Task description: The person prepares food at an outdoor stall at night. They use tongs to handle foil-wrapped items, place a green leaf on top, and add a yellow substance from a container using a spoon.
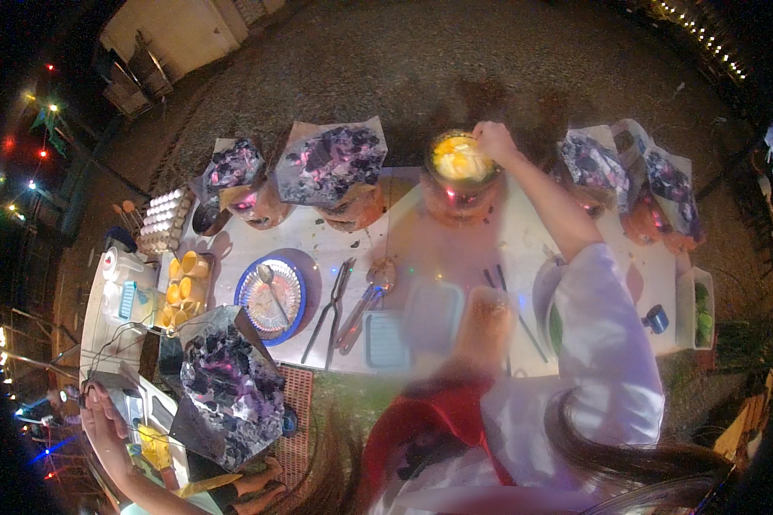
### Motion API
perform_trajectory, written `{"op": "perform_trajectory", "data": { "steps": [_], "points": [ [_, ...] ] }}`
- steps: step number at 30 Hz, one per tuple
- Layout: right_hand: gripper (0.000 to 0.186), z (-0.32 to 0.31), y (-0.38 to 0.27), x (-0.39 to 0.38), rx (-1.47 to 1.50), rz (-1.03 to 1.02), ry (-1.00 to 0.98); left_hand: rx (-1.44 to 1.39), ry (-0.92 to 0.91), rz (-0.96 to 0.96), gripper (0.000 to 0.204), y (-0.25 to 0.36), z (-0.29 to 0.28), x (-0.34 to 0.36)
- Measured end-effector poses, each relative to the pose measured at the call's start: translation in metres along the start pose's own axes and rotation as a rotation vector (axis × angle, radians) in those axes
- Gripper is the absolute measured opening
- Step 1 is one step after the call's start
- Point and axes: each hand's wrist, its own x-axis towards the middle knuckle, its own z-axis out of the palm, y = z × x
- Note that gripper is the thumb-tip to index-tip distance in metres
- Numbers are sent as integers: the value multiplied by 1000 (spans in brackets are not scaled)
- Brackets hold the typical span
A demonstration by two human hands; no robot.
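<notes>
My right hand (495, 143) reaches far forward, closed at the right rim of a round pan (432, 153). Whatever its fingers hold is hidden. Yellow and whitish pieces (460, 160) fill the pan, which sits on a clay stove (457, 204) with glowing coals. Out at the lower left, my left hand (103, 419) has its fingers pressed together by some thin dark wires (116, 336); its grip is too small to make out. Between that hand and the table stands a flared tray of charcoal (232, 386), partly ashen and glowing pink.
More charcoal stoves (331, 163) line the table's far edge on both sides. On the white table (335, 257) lie a blue-rimmed plate (270, 300) with a spoon, metal tongs (328, 313), yellow cups (186, 287), an egg tray (165, 221) and a light-blue lid (387, 341). Steam blurs the middle.
</notes>
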Motion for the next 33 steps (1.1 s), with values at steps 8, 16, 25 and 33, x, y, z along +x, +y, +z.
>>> {"op": "perform_trajectory", "data": {
  "steps": [8, 16, 25, 33],
  "points": [
    [18, 15, -29, -5, -42, -162, -99, 79, 105, -26, 19, 12, 10, -2],
    [12, -9, -16, 4, -131, -82, -117, 139, 127, -25, 18, 8, 1, -6],
    [15, -26, -7, -17, -211, -7, -311, 123, 107, -5, 19, -4, -7, -4],
    [22, -27, -22, -37, -166, -147, -262, 121, 70, 22, 21, -5, -9, -8]
  ]
}}
